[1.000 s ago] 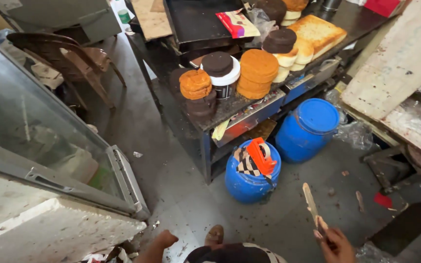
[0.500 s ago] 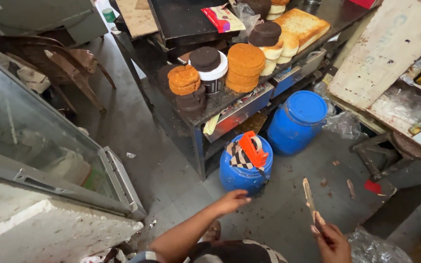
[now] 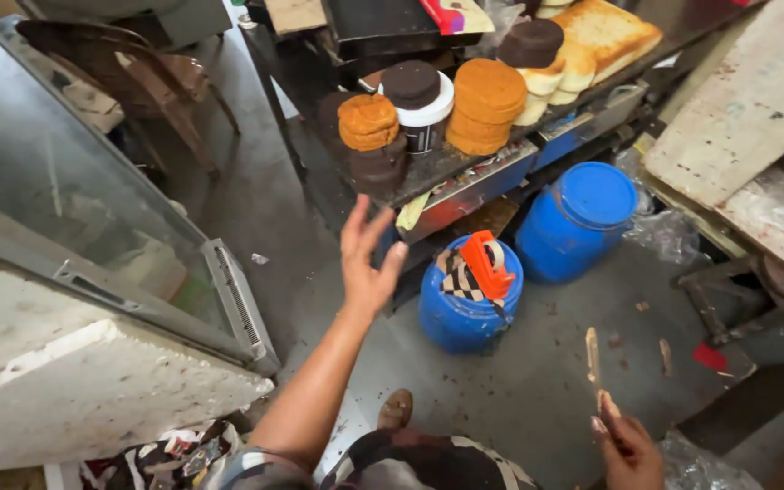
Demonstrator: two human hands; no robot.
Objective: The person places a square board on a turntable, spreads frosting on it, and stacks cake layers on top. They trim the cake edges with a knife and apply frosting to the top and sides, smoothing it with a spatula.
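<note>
**Open hand stretched toward the cake rounds, knife in the other**

While the left hand stretches forward with fingers spread and nothing in it, it hangs just short of the low dark shelf, nearest a small stack of orange cake rounds resting on darker rounds. Beside these stand a white tub topped by a dark round and a taller stack of orange rounds; pale sponge layers lie farther back. The right hand, low in view, is closed on the handle of a long thin knife, blade pointing away over the stained floor. Between the person and the shelf sit two blue drums; the nearer one carries a checked cloth and an orange scraper. A glass-fronted display case crowds the left side.
</note>
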